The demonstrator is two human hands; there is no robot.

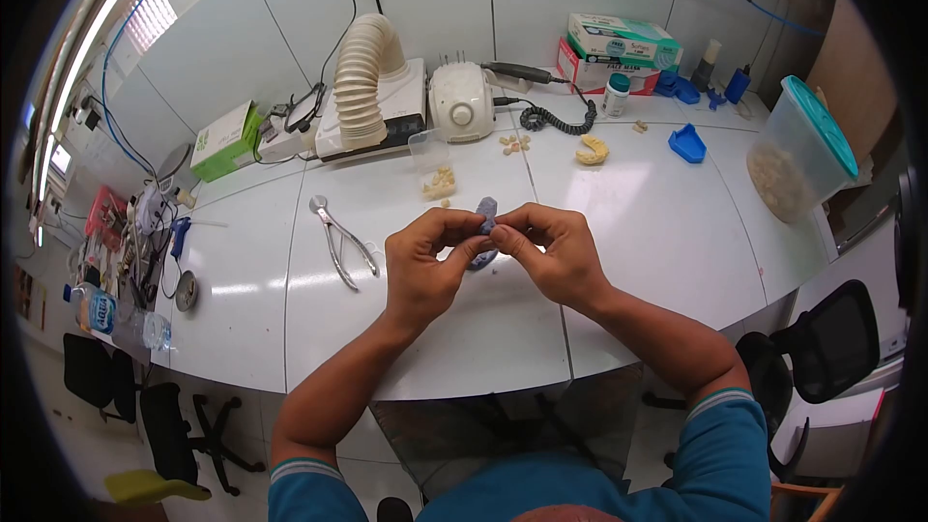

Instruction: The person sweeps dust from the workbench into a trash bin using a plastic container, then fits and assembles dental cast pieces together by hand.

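Note:
Over the middle of the white table, both hands meet at a small grey-blue piece (487,207). My left hand (425,256) pinches it from the left, and my right hand (553,253) grips it from the right with thumb and fingers. Part of the piece is hidden behind the fingertips. Just below them a round, dark blue-grey object (480,260) shows partly between the hands. Metal pliers (338,240) lie with handles apart to the left of my left hand. Behind the hands, a clear plastic box (432,166) holds small yellowish pieces.
At the back stand a white machine with a ribbed hose (360,77), a white control unit (461,101) and glove boxes (623,42). A yellow dental model (592,150) and a blue tray (687,143) lie right of centre. A lidded tub (797,150) is far right, a bottle (95,307) far left.

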